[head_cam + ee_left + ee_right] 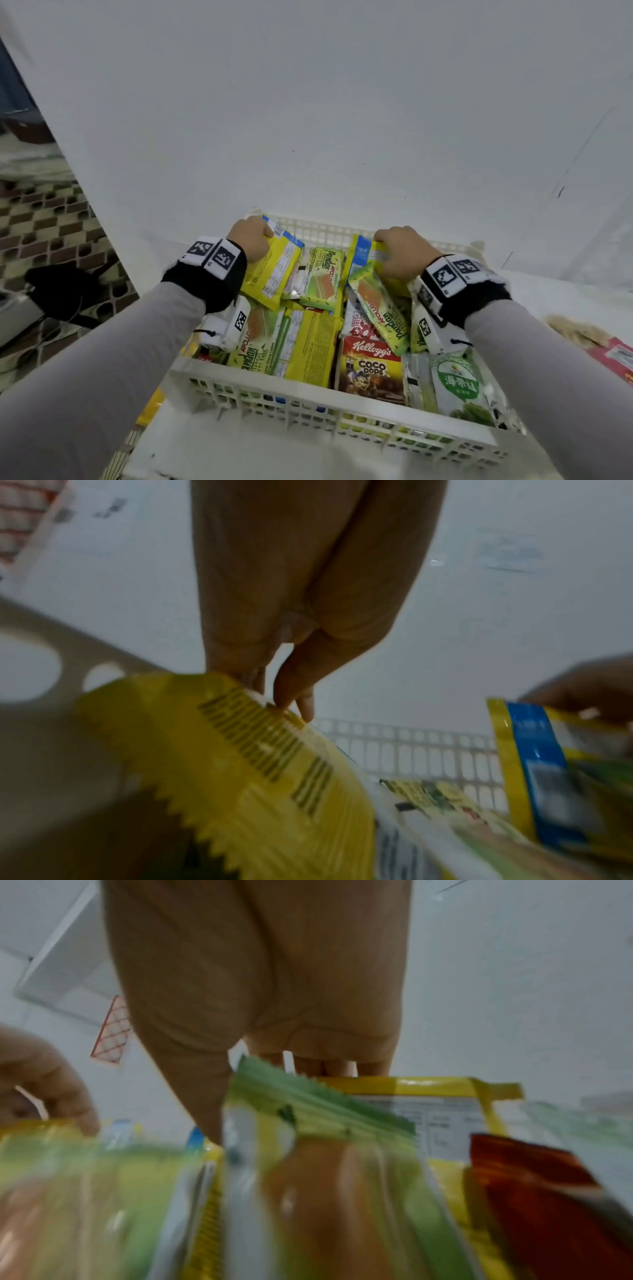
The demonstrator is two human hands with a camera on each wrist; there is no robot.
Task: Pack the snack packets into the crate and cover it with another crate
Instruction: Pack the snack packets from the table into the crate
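A white slotted crate [329,407] stands on the white table, filled with several snack packets. My left hand [250,240] grips the top edge of a yellow packet [270,270] at the crate's far left; the left wrist view shows thumb and fingers pinching that yellow packet [240,764]. My right hand [400,250] grips the top of a yellow and blue packet [364,255] at the far right, with a green Pandan packet [380,311] leaning against it. The right wrist view shows fingers behind the yellow packet [428,1096] and green packet [308,1110]. A Coco Pops packet [371,371] stands near the front.
A white wall rises just behind the crate. A red packet [613,356] and a beige item [572,330] lie on the table to the right. A black object [65,294] sits on the patterned floor to the left. No second crate is in view.
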